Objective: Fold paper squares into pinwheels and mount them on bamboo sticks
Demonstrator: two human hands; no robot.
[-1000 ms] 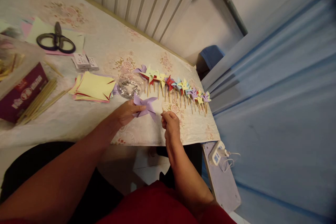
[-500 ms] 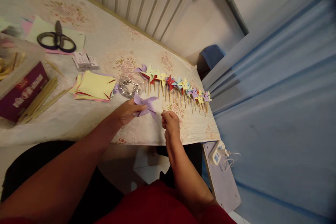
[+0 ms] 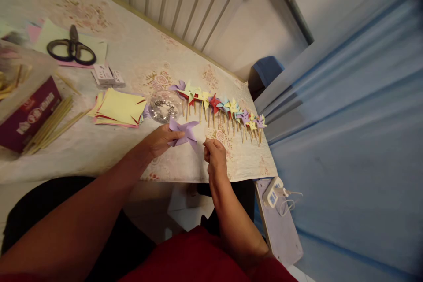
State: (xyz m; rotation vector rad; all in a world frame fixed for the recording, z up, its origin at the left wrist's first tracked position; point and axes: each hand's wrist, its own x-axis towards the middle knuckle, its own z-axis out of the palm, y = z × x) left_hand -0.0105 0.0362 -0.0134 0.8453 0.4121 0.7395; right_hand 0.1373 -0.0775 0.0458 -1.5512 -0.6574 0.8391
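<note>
My left hand (image 3: 161, 140) grips a purple paper pinwheel (image 3: 185, 134), its thumb pressed over the near blade. To the right of it, my right hand (image 3: 214, 150) is closed in a pinch. Something tiny may stick up from those fingertips, too small to name. Just behind the pinwheel is a round clear tub of silvery pins (image 3: 163, 110). Finished paper pinwheels on sticks (image 3: 233, 108), in several colours, lie in a row beyond both hands. A stack of yellow cut paper squares (image 3: 119, 106) lies left of the tub.
Black-handled scissors (image 3: 72, 49) rest on paper sheets at the far left. Near them are small white boxes (image 3: 107, 76). Wooden sticks (image 3: 53, 125) lie by a purple-labelled box (image 3: 28, 116). A power strip (image 3: 275, 193) sits on a stool (image 3: 280, 233) beside a blue curtain (image 3: 346, 141).
</note>
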